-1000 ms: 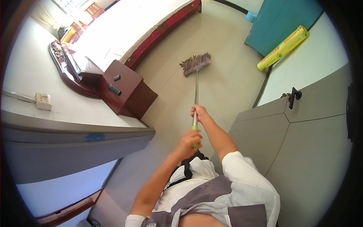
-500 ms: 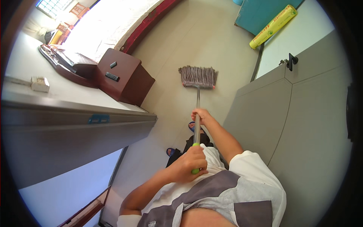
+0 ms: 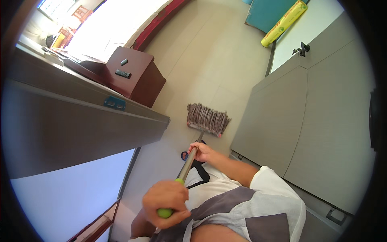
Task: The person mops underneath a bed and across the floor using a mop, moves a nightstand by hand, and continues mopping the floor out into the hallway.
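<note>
A mop [image 3: 207, 118] with a wide head of grey-brown strands lies on the pale floor in front of me. Its metal pole [image 3: 188, 163] slants back toward my body and ends in a green grip. My left hand [image 3: 166, 201] is wrapped round that grip near the top end, whose green tip shows below the fingers. Farther down the pole, my right hand [image 3: 200, 152] holds it with closed fingers, not far from the mop head. Part of a blue slipper [image 3: 184, 155] shows beside the pole.
A grey door [image 3: 282, 117] with a black handle stands at the right. On the left are a door frame [image 3: 80, 117] and a dark red cabinet [image 3: 133, 74] carrying a remote control. A bed [image 3: 121, 24] lies beyond. A yellow roll [image 3: 284, 24] leans near a teal panel [image 3: 262, 14].
The mop head has been drawn back toward my feet. Both hands have come nearer to me and leftward, the left one rising closer to the camera, and the pole now slants more.
</note>
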Demonstrator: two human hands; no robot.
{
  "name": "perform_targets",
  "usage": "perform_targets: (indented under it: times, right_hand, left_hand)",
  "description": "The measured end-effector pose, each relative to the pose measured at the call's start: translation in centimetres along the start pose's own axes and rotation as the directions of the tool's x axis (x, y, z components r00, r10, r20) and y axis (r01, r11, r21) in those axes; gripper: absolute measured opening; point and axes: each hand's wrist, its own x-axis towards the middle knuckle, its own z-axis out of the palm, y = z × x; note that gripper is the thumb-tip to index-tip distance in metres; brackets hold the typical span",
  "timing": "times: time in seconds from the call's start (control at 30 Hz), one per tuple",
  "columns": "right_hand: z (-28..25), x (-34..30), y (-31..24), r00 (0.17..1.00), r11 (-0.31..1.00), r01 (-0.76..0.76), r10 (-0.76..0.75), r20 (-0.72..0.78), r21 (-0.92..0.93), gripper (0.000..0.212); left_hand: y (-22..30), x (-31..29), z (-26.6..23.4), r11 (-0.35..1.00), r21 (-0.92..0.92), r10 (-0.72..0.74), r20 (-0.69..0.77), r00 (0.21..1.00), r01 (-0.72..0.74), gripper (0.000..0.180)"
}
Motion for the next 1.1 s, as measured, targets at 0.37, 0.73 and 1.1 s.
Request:
perform_targets:
  times: [0.37, 0.73, 1.1]
  right_hand:
    - [4.5, 0.6, -1.2, 0.974, 0.857, -0.195, 0.228, -0.01, 0.477, 0.007]
    - [9.8, -7.2, -13.0, 0.974, 0.963, 0.184, -0.206, 0.095, 0.198, 0.006]
    - [-3.8, 3.0, -21.6, 0.595, 0.765, 0.437, -0.64, -0.485, -0.473, 0.012]
  left_hand:
    - [7.9, 0.5, -4.8, 0.961, -0.032, 0.276, 0.104, 0.955, -0.274, 0.014]
    - [6.7, -1.9, -3.9, 0.948, 0.148, 0.298, -0.102, 0.949, -0.282, 0.016]
    - [-19.5, 1.6, 4.9, 0.917, 0.268, -0.342, 0.153, 0.927, 0.295, 0.03]
